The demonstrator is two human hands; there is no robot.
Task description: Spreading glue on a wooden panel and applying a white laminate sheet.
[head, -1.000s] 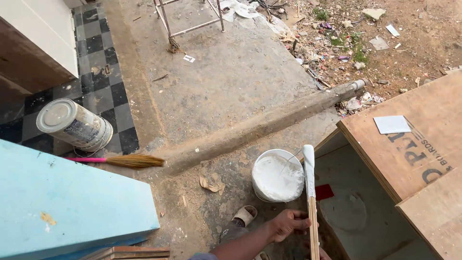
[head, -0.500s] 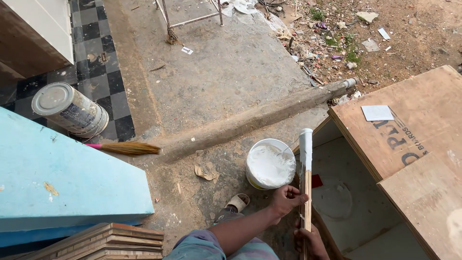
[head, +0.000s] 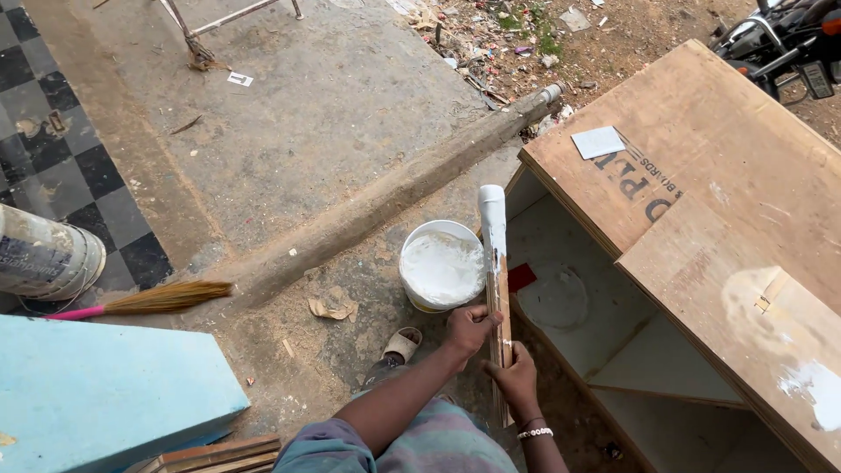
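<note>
Both of the person's hands are on one narrow wooden strip [head: 498, 298], held upright on edge in front of them: the left hand [head: 470, 328] clenches it from the left side, and the right hand [head: 517, 380], a beaded bracelet at its wrist, grips it just below and from the right. The strip's upper part is coated white, its lower part bare wood, and it stands between a bucket and a cabinet. I count one white plastic bucket [head: 442, 264] on the ground just left of the strip, open and holding thick white paint or putty that nearly fills it. A second container, a big cylindrical tin drum [head: 45, 257], lies on its side at the far left on the black-and-white checked tiles; what is inside it I cannot tell. One broom [head: 144, 300] with a pink handle lies near the drum. To the right stands one plywood cabinet [head: 701, 210], its open compartment painted whitish inside, with a small red object [head: 521, 277] at its near edge and a round pale smear on its floor. One piece of pale paper [head: 597, 141] rests on the cabinet's top. A single sandal [head: 402, 345] sits beside the left forearm, one light blue board [head: 96, 394] fills the lower left, and one long concrete kerb [head: 394, 188] runs diagonally across the ground.
</note>
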